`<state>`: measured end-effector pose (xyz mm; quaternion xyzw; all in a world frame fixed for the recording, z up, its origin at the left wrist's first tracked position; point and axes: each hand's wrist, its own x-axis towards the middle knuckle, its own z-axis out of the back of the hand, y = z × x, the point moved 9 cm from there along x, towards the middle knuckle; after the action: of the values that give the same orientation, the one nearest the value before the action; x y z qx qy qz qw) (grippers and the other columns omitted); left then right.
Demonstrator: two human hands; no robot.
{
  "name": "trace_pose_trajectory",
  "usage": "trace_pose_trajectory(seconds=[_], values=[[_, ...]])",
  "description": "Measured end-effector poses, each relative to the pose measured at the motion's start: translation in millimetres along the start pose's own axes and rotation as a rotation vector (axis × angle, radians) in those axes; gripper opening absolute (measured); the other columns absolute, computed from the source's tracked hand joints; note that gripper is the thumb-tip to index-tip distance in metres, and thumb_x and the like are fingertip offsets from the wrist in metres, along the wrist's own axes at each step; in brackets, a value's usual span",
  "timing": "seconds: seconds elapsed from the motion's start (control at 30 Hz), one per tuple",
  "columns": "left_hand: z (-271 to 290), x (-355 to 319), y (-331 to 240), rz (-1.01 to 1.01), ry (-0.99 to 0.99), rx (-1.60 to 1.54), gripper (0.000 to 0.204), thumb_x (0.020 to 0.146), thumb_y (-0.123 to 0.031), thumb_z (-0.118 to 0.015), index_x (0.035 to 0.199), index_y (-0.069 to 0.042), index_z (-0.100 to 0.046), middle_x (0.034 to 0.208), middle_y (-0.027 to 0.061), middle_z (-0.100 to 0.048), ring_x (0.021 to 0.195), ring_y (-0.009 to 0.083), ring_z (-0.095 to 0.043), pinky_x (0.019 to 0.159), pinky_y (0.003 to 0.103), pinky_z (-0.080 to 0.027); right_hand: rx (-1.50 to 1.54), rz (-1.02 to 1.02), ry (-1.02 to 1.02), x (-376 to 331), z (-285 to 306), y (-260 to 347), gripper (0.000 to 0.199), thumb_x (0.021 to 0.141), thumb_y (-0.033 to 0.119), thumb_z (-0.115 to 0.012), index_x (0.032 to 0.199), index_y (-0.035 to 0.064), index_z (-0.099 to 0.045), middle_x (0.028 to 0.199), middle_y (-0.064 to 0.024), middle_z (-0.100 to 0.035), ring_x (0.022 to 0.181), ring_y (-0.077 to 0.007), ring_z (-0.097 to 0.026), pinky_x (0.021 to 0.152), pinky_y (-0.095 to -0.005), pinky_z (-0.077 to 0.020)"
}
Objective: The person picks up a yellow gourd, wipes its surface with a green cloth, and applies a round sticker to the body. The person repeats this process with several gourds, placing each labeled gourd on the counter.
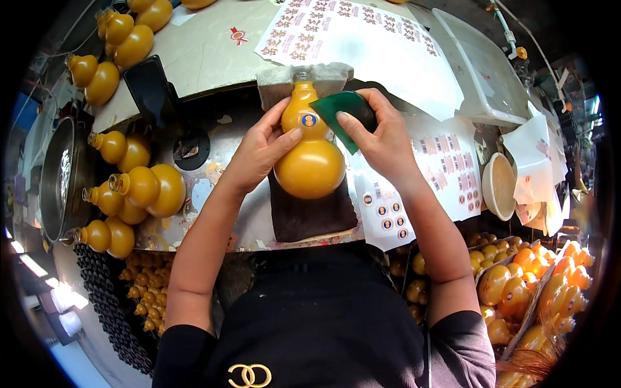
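Across a speckled worktable [242, 223]: steadying a yellow bottle [309, 169] and gripping a green scraper [339, 107]

Holding the gourd-shaped bottle around its smaller upper bulb with the left hand [266, 139], with the thumb near a round blue sticker [308, 120]. Pinching the scraper between thumb and fingers of the right hand [383, 137], with one corner right at the bulb; impossible to tell whether pressing on it. Pointing the bottle's neck away, over a pale cloth [272, 84], with the fat lower bulb above a dark cloth [314, 221]. Flanked on the left by more yellow bottles [169, 191], a black phone [146, 87] on a stand and a round metal pan [63, 174]. Bordered on the right by a sticker sheet [372, 178], partly behind the right forearm, and a cream bowl [499, 187]. Backed by a large label sheet [381, 72] and a plastic tub [482, 64].
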<state>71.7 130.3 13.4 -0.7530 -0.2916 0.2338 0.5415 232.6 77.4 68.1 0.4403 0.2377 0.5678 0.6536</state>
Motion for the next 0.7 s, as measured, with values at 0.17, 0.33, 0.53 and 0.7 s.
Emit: trace_pose_trajectory(seconds=[0.17,0.33,0.53,0.7], values=[[0,0,0,-0.006,0.024,-0.028,0.067,0.094,-0.016,-0.060,0.147,0.003,-0.024,0.137,0.0138,-0.046,0.125,0.0188,-0.047,0.104,0.031,-0.039,0.035,0.311,0.062,16,5,49,0.033,0.087,0.016,-0.063,0.116,0.0031,-0.056,0.098,-0.0177,-0.065,0.088,-0.0318,-0.066,0.081,-0.0358,-0.0508],[-1,0,1,-0.016,0.035,-0.024,0.068,0.094,-0.017,-0.060,0.147,0.003,-0.024,0.137,0.0136,-0.046,0.125,0.0192,-0.047,0.105,0.031,-0.039,-0.187,0.268,0.342,44,-19,53,0.031,0.090,0.017,-0.061,0.119,0.0068,-0.056,0.100,-0.0153,-0.065,0.093,-0.0253,-0.065,0.085,-0.0340,-0.0502],[0,-1,0,0.015,0.015,-0.088,0.069,0.092,-0.012,-0.059,0.148,0.004,-0.022,0.139,0.0142,-0.045,0.128,0.0204,-0.045,0.106,0.032,-0.037,-0.177,0.474,0.125,43,-13,64,0.029,0.086,0.004,-0.062,0.115,0.0048,-0.059,0.099,-0.0143,-0.067,0.086,-0.0295,-0.067,0.074,-0.0343,-0.0531],[6,-1,11,0.086,-0.019,-0.300,0.066,0.089,-0.002,-0.048,0.148,0.005,-0.019,0.147,0.0152,-0.035,0.134,0.0231,-0.039,0.111,0.034,-0.032,-0.400,0.897,0.020,-39,-15,82,0.029,0.073,0.004,-0.067,0.100,0.0153,-0.068,0.098,0.0007,-0.068,0.083,-0.0195,-0.061,0.076,-0.0306,-0.0447]])
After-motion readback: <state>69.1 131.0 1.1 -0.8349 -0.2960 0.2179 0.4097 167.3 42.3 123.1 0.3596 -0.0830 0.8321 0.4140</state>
